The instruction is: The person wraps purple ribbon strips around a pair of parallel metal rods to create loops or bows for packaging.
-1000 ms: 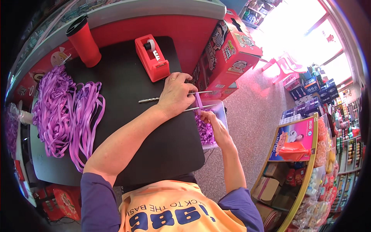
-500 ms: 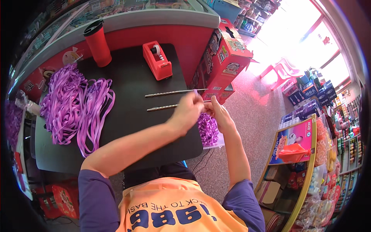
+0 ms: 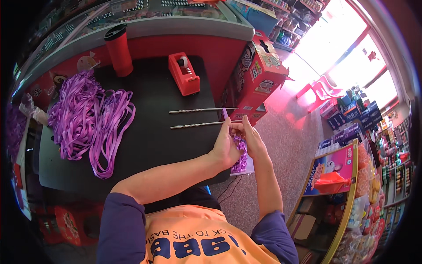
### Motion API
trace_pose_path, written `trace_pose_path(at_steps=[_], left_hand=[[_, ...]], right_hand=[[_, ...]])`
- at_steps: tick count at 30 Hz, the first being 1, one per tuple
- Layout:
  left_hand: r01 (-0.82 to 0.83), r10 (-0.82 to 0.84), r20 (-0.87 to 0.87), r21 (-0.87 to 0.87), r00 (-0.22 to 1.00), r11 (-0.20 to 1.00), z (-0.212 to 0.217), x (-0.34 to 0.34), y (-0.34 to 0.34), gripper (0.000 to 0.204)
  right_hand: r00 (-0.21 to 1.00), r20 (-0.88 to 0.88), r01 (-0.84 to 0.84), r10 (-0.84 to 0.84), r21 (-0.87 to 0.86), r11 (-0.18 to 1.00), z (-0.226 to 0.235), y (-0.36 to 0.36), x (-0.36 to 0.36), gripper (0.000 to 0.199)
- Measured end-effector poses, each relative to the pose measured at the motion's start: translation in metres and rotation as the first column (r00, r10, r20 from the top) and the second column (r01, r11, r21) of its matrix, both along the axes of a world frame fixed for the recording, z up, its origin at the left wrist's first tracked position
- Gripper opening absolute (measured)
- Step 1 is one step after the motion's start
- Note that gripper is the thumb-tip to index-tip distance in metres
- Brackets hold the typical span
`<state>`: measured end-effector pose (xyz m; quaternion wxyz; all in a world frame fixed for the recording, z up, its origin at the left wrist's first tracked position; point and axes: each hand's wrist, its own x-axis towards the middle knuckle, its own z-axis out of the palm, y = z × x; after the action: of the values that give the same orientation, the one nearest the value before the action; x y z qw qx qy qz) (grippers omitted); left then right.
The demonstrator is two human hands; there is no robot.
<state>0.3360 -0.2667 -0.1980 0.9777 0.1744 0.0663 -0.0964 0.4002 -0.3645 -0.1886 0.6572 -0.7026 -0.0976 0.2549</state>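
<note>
Two thin metal rods, a far rod (image 3: 193,111) and a near rod (image 3: 193,126), stick out over the table's right side, roughly parallel. A short purple ribbon (image 3: 225,114) loops over the far rod and runs down to my left hand (image 3: 226,148), whose thumb and fingers pinch it. My right hand (image 3: 255,141) is closed against the left fingertips at the near rod's right end; what it grips is hidden. Beneath my hands, folded purple ribbon pieces (image 3: 240,163) fill a pale container (image 3: 250,169), partly covered by them.
A large heap of purple ribbon (image 3: 77,114) lies on the left of the black table (image 3: 149,149). Toward the back stand a red tape dispenser (image 3: 184,75) and a red tumbler (image 3: 119,53). Red cartons (image 3: 259,66) rise beyond the rods; a display shelf (image 3: 327,189) is at right.
My left hand has moved down from the far rod to below the near rod, drawing the ribbon toward me. The right hand stays close to the rod's end. The view has shifted slightly.
</note>
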Motion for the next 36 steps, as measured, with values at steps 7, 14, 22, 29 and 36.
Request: trace_pose_path(at_steps=[7, 14, 22, 29, 36], left_hand=[[-0.010, 0.009, -0.022, -0.077, 1.000, 0.997, 0.012, -0.005, 0.001, 0.049], [-0.030, 0.022, -0.081, -0.090, 0.996, 0.995, 0.020, -0.008, -0.001, 0.045], [0.015, -0.014, 0.003, -0.086, 1.000, 0.996, 0.007, -0.006, 0.007, 0.047], [-0.045, 0.043, -0.139, -0.008, 0.989, 0.999, 0.022, -0.011, -0.001, 0.087], [-0.027, 0.022, -0.137, -0.036, 0.990, 0.999, 0.010, -0.010, -0.003, 0.093]], right_hand=[[0.999, -0.037, 0.036, -0.036, 0.002, 0.999, 0.011, 0.001, -0.002, 0.060], [0.998, -0.031, 0.053, -0.053, -0.004, 0.999, 0.007, 0.000, 0.001, 0.057], [0.992, 0.031, -0.118, 0.119, -0.026, 0.993, 0.027, -0.006, -0.010, 0.046], [0.923, 0.383, 0.030, -0.037, 0.024, 0.999, 0.057, -0.002, 0.003, 0.034], [0.852, 0.522, -0.025, 0.046, -0.048, 0.999, 0.067, 0.086, 0.066, 0.027]])
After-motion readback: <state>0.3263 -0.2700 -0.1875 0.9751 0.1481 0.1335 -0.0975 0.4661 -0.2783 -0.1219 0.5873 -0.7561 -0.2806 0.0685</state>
